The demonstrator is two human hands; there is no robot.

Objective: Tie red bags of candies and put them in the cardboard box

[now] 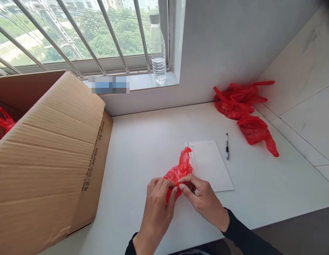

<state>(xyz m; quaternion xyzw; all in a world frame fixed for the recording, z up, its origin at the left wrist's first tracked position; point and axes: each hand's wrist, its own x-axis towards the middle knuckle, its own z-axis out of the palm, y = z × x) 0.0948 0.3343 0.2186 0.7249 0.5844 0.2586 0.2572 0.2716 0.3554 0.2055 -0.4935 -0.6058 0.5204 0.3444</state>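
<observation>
A crumpled red plastic bag (180,168) lies on the white table (143,141) just in front of me. My left hand (157,205) and my right hand (201,198) both pinch its near end, fingers closed on the plastic. The bag's far end sticks up over the corner of a sheet of paper (211,163).
A large open cardboard box (50,156) fills the left side, with red plastic (4,120) showing inside. A black pen (227,146) lies right of the paper. More red bags (244,109) are heaped at the back right by the wall. A water bottle (157,49) stands on the windowsill.
</observation>
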